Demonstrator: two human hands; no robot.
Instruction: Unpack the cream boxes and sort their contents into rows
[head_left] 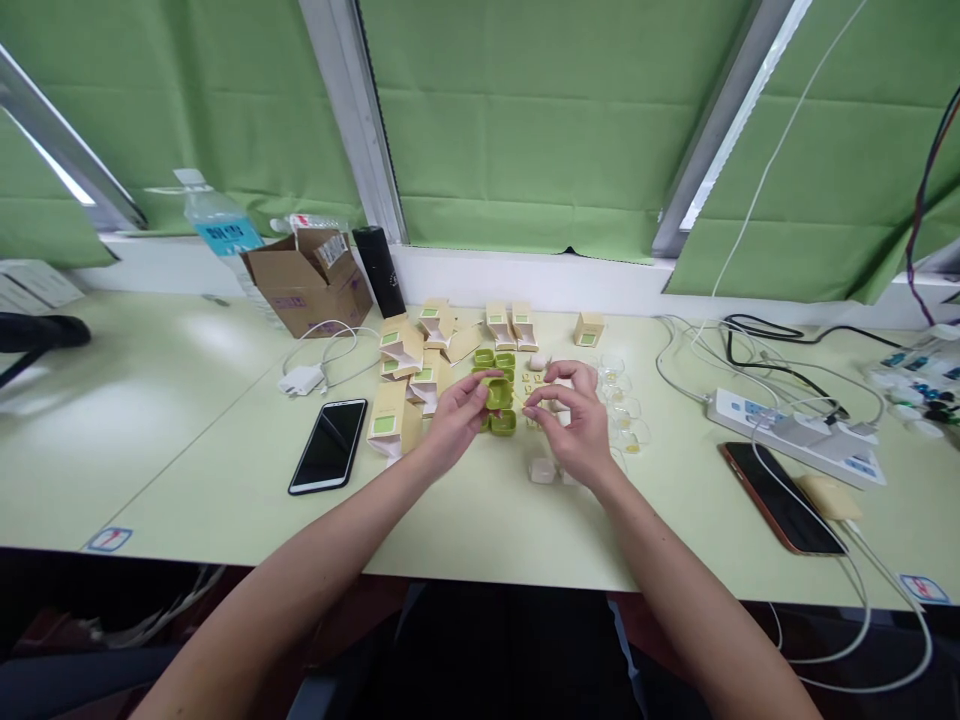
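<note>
My left hand pinches a small green square case by its edge, its hollow side facing me. Close on its right, my right hand has thumb and index finger pressed together on a small yellow piece. More green cases stand in a cluster on the table behind and below the held one. Between the hands lie several tiny yellow pieces. Small whitish rounded blocks sit around my right hand, some partly hidden by it. Clear plastic covers are lined up to its right.
Opened small cartons gather left of the green cases. A phone and white charger lie further left, before a cardboard box and bottle. At right are a power strip, cables and another phone.
</note>
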